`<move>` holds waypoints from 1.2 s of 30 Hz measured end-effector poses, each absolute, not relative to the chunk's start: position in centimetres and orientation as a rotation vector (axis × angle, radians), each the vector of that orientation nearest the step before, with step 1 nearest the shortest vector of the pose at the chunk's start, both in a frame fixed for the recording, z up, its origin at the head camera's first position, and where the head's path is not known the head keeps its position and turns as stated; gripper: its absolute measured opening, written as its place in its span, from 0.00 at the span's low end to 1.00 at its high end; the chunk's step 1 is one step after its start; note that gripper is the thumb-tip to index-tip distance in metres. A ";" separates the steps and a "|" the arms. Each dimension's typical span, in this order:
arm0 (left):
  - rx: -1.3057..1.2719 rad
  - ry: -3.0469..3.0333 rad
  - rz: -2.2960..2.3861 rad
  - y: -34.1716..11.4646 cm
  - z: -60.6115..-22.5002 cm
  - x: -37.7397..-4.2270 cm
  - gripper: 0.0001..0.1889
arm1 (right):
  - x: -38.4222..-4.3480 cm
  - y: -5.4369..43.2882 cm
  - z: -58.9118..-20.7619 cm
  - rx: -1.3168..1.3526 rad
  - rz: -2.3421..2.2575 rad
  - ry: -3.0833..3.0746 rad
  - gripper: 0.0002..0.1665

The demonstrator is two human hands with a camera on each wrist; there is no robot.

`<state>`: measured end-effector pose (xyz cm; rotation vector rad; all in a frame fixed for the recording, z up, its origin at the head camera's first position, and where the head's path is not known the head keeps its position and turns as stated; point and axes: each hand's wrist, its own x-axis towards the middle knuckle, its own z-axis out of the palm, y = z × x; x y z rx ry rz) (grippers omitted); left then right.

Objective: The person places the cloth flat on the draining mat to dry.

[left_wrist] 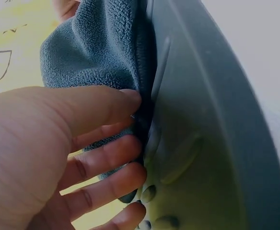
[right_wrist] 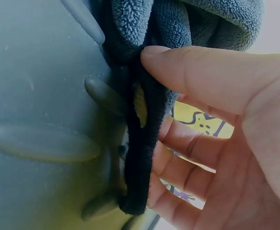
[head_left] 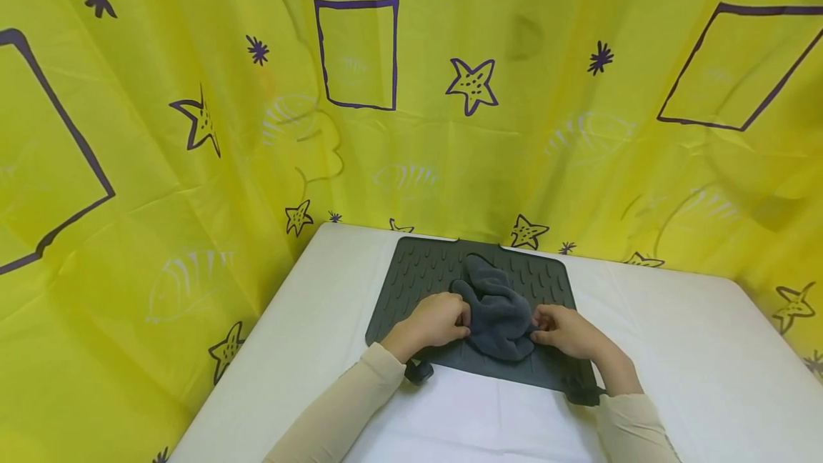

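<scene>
A dark grey-blue terry cloth [head_left: 498, 313] lies bunched in folds on a dark ribbed drying mat [head_left: 411, 281]. At its left edge my left hand [head_left: 437, 321] pinches the fabric; in the left wrist view the thumb lies along the cloth [left_wrist: 89, 57], with the other fingers bent below it. My right hand [head_left: 567, 333] pinches the right edge of the cloth. In the right wrist view, the thumb presses on a narrow dark fold with a small gap in it, and the fingers [right_wrist: 188, 143] sit behind. The cloth's underside is hidden.
The mat lies on a white-covered table [head_left: 308, 320], near its far edge. A yellow curtain [head_left: 411, 141] printed with stars and fish hangs behind and to the left and right. Small black devices sit at the left wrist [head_left: 419, 371] and right wrist [head_left: 581, 393].
</scene>
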<state>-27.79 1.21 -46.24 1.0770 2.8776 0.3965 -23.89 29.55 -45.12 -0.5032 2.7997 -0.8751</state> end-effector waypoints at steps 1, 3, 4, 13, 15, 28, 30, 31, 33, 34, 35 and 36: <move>1.082 2.883 0.397 1.2 -46.3 -27.8 0.05 | -23.9 29.6 -45.1 -0.506 -0.877 2.798 0.08; 1.088 2.893 0.408 1.2 -46.2 -27.9 0.05 | -24.0 29.6 -45.1 -0.511 -0.874 2.799 0.08; 1.088 2.900 0.415 1.1 -46.2 -28.0 0.05 | -24.0 29.6 -45.1 -0.499 -0.874 2.800 0.08; 1.048 2.999 0.543 -0.5 -45.1 -29.1 0.04 | -24.0 30.1 -44.8 -0.402 -0.908 2.850 0.06; 1.024 3.021 0.585 -1.1 -44.8 -29.5 0.04 | -23.9 30.2 -44.6 -0.393 -0.921 2.871 0.06; 0.833 3.108 0.876 -4.6 -42.8 -30.8 0.05 | -23.7 30.7 -43.6 -0.365 -0.953 2.914 0.06; 0.810 3.116 0.888 -4.9 -42.7 -30.9 0.06 | -23.7 30.8 -43.5 -0.371 -0.954 2.912 0.07; 0.799 3.122 0.889 -5.1 -42.6 -30.9 0.06 | -23.7 30.9 -43.4 -0.375 -0.955 2.912 0.07; 0.773 3.119 0.900 -5.5 -42.5 -31.0 0.07 | -23.6 31.0 -43.4 -0.377 -0.964 2.909 0.07; 0.763 3.112 0.904 -5.6 -42.4 -31.0 0.07 | -23.6 31.1 -43.4 -0.378 -0.968 2.906 0.06; 0.751 3.103 0.905 -5.8 -42.4 -31.1 0.08 | -23.6 31.2 -43.4 -0.379 -0.969 2.905 0.06; 0.745 3.096 0.903 -5.9 -42.4 -31.2 0.08 | -23.5 31.2 -43.3 -0.380 -0.969 2.903 0.06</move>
